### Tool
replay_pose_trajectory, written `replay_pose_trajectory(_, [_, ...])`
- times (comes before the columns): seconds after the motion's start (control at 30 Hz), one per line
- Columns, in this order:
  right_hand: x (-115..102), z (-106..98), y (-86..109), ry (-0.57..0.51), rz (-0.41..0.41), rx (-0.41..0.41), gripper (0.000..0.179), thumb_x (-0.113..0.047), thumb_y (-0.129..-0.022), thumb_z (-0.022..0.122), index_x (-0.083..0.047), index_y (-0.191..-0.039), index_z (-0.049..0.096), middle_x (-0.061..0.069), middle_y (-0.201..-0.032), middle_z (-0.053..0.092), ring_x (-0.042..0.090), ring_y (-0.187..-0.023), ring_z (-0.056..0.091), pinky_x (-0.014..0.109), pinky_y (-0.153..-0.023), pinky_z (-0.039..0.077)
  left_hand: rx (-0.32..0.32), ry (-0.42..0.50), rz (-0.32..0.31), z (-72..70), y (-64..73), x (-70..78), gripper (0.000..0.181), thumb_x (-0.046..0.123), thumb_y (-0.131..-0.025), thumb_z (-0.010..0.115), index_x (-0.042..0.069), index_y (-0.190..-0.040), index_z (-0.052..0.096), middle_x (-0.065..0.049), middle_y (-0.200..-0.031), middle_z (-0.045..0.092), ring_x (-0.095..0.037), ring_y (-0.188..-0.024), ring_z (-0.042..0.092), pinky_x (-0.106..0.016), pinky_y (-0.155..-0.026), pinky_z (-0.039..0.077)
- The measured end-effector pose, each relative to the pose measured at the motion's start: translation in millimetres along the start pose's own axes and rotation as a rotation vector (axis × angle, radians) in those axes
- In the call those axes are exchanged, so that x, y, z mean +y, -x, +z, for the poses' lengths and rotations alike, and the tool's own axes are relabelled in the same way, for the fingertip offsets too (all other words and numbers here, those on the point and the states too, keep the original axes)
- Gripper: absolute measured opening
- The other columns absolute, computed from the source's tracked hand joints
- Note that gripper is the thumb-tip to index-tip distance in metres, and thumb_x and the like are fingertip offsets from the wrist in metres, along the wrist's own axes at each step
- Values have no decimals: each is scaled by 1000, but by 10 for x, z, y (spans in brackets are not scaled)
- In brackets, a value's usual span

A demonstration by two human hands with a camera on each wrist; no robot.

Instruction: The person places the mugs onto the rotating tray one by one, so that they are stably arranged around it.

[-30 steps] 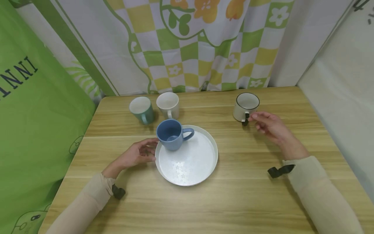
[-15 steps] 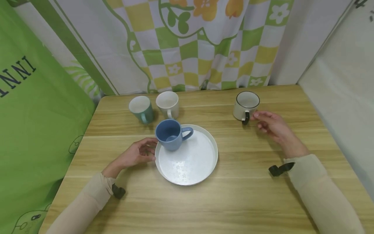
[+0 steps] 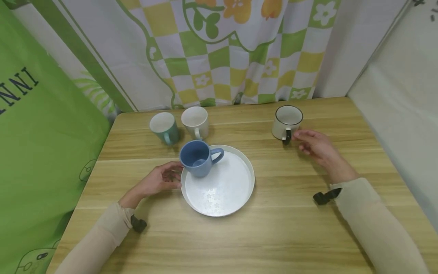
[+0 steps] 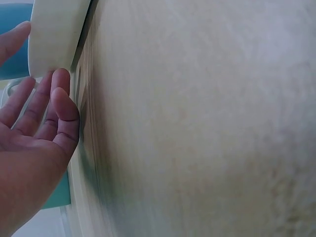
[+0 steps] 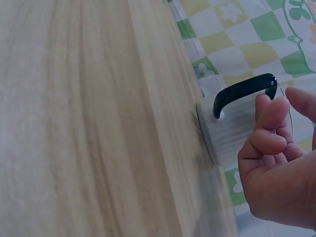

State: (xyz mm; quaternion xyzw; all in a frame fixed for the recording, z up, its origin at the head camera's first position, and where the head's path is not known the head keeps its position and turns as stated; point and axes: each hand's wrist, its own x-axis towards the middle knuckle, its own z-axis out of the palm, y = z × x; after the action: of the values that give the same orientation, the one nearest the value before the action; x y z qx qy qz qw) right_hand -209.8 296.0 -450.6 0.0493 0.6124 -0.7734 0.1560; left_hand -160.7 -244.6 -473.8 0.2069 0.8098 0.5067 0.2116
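A round white tray (image 3: 219,194) lies mid-table with a blue mug (image 3: 196,161) standing on its far left part. My left hand (image 3: 161,179) is at the tray's left rim, thumb and fingers spread apart beside it; in the left wrist view the fingertips (image 4: 60,79) come up against or very near the tray's side wall (image 4: 54,39). My right hand (image 3: 318,148) is by a white mug (image 3: 282,129) with a dark rim and black handle (image 3: 287,137). In the right wrist view the loosely bent fingers (image 5: 274,113) are close to the handle, thumb apart; contact is unclear.
A teal mug (image 3: 167,133) and a plain white mug (image 3: 202,129) stand behind the tray, on the left of the wooden table (image 3: 273,236). A checked curtain (image 3: 222,72) hangs along the back edge, and green cloth (image 3: 51,152) is at the left.
My right fingertips have shifted slightly right, away from the black handle. The left hand, tray and mugs stay in place; the head view has tilted a little.
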Motion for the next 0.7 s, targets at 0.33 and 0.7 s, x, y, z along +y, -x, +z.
replay_pose_trajectory(0.33, [32, 37, -73, 20, 50, 46, 7, -20, -96, 68, -20, -91, 71, -9, -87, 67, 5, -62, 59, 15, -51, 41, 2, -23, -13, -1, 8, -14, 70, 10, -84, 81, 7, -145, 48, -21, -138, 57, -22, -109, 64, -28, -86, 57])
replay_pose_trajectory(0.7, [2, 112, -96, 55, 66, 43, 8, -20, -96, 69, -21, -88, 70, -12, -88, 62, 4, -61, 59, 15, -50, 39, 6, -26, -13, -1, 11, -7, 69, 12, -84, 81, 8, -144, 48, -20, -136, 59, -32, -113, 63, -29, -87, 57])
